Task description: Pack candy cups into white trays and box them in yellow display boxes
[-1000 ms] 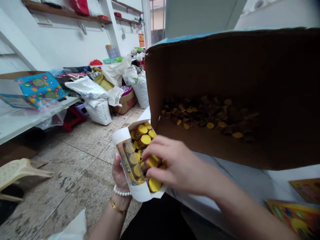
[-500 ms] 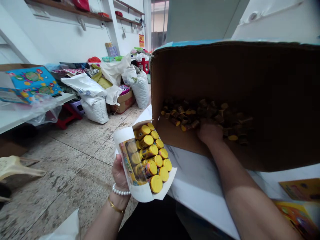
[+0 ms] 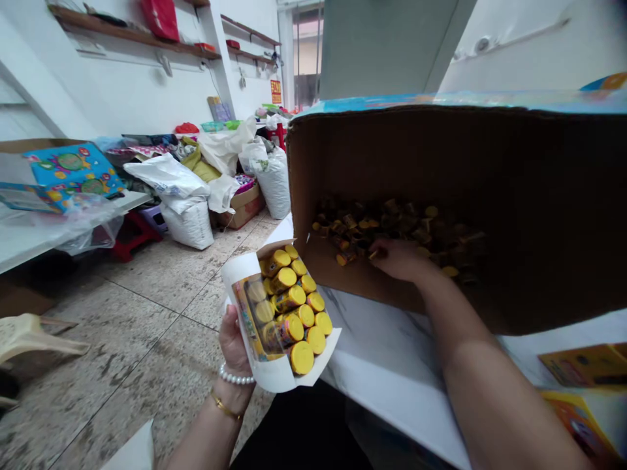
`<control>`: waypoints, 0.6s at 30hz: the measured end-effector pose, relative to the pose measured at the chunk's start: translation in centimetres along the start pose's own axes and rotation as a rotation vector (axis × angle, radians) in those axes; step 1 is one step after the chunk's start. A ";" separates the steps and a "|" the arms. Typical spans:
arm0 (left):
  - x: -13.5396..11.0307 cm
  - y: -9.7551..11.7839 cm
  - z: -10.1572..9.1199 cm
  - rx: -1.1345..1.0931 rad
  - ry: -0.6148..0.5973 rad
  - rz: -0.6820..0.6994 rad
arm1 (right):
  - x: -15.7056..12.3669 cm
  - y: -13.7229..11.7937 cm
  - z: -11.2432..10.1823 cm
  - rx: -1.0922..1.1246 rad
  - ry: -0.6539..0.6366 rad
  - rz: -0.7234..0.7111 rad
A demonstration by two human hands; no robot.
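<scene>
- Left hand (image 3: 234,343) clasps the back of a small carton (image 3: 274,375), held just off the white table (image 3: 392,365) at its left edge, above the floor (image 3: 147,339). Yellow-capped pots (image 3: 294,320) nearly fill it.
- Right hand (image 3: 399,258) is inside the big cardboard box (image 3: 441,150), which lies on its side on the table. Fingers curl among loose pots (image 3: 353,225); cannot tell if one is pinched.
- Risk, my judgement: the carton is slanted with its flap open, so a forearm knock could spill pots onto the floor.
- Room: the box mouth is wide; the carton-to-box gap is narrow.

The right hand (image 3: 399,259) has left the small carton (image 3: 275,377) for tubs (image 3: 343,226) inside the cardboard box (image 3: 441,150).
</scene>
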State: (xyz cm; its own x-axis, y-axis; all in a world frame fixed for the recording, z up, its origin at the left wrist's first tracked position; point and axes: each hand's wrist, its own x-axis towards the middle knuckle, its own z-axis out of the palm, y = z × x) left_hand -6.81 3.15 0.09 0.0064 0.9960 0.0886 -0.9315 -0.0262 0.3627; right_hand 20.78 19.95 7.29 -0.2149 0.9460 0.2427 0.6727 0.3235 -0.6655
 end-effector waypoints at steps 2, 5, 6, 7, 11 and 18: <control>0.0 -0.1 0.1 -0.010 -0.003 -0.013 | -1.1 -3.6 -0.5 0.114 -0.131 0.020; 0.1 -0.1 0.0 -0.032 -0.048 -0.018 | -3.9 -9.6 0.1 0.504 -0.239 -0.051; 0.2 -0.1 -0.1 -0.034 -0.061 -0.015 | -4.9 -11.2 0.6 0.579 -0.275 -0.091; 0.2 -0.1 -0.2 -0.032 -0.075 -0.005 | -6.0 -12.6 1.3 0.593 -0.295 -0.134; 0.2 0.0 -1.0 -0.020 -0.126 0.017 | -8.8 -15.2 4.1 0.388 -0.169 -0.284; 0.2 -0.1 -0.3 -0.056 -0.193 0.015 | -9.1 -14.4 5.8 0.396 0.159 -0.380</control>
State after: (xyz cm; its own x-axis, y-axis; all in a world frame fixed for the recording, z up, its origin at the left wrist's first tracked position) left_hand -6.78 3.38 -0.20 0.0570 0.9608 0.2715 -0.9509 -0.0306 0.3081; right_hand 8.88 6.85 10.56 -0.2601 0.7573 0.5991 0.2456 0.6519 -0.7174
